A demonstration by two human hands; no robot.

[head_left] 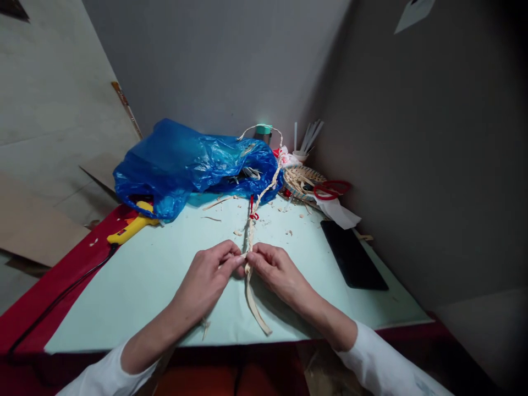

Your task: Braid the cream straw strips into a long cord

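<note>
A pale braided cord of plant fibre [251, 231] runs from the blue bag toward me down the middle of the table. A red tie [253, 216] is looped round it farther up. My left hand [218, 264] pinches a fibre strand against the left side of the braid. Directly opposite, my right hand [274, 267] grips the braid between thumb and fingers. Below both hands a loose flat fibre strip [256, 311] hangs toward the table's front edge. The exact crossing of strands is partly hidden by my fingers.
A blue plastic bag [181, 165] lies at the back. Left of it is a yellow glue gun [134, 228] with a black cord. At right are a woven basket [303, 179], red-handled scissors [332, 190] and a black phone-like slab [352, 256]. Fibre scraps dot the tabletop.
</note>
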